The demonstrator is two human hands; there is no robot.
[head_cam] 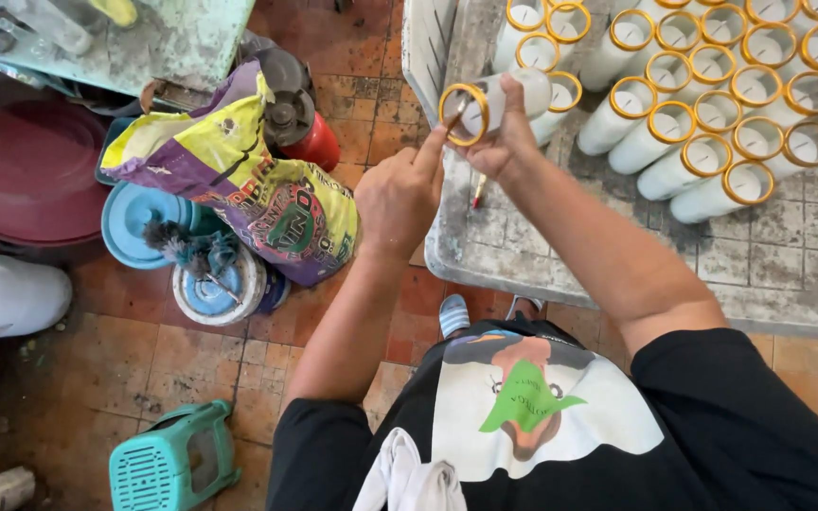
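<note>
Your left hand (400,194) is curled, forefinger out, apparently pinching a thin brush at the gold rim. Your right hand (504,142) clasps the white cylindrical glass candle (494,102) mid-body above the grey tiled worktop (617,255). Likely heavy, smooth, breakable: hold the body, not the rim. Beyond, matching gold-rimmed candles (712,114) lie in rows.

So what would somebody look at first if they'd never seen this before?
Probably the rows of white candles with golden rims, lying on the grey tiled table at the upper right. Next, the right hand holding one white cylinder up by the table's edge, while the left hand touches a fine brush to its gold rim. Left of that, a colourful crumpled sack sits on the orange floor.
</note>
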